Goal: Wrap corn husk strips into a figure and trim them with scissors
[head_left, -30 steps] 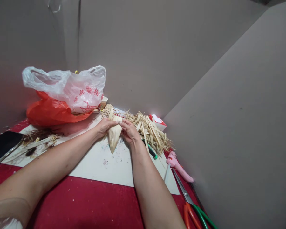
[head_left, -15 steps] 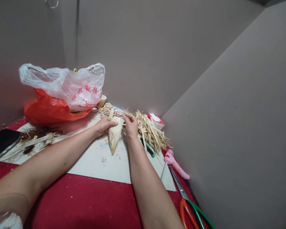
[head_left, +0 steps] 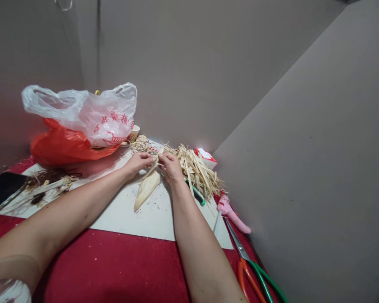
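Note:
A pale, pointed dried husk, looking like corn husk, hangs over the white board with its broad tip towards me and to the left. My left hand pinches its narrow upper part between thumb and fingers. Close beside it, my right hand also has thumb and fingers closed on that upper end. The exact contact is partly hidden by the fingers. A heap of dry straw-coloured strips lies just right of my right hand, and coiled cord lies behind my left.
White and red plastic bags stand at the back left near a paper cup. Dark fibres and a black device lie left. At right are green-handled pliers, a pink glue gun, large scissors and grey walls.
The husk has turned so its pointed tip swings left, and its upper end now lies between both hands. My right hand has moved slightly left and closed on it.

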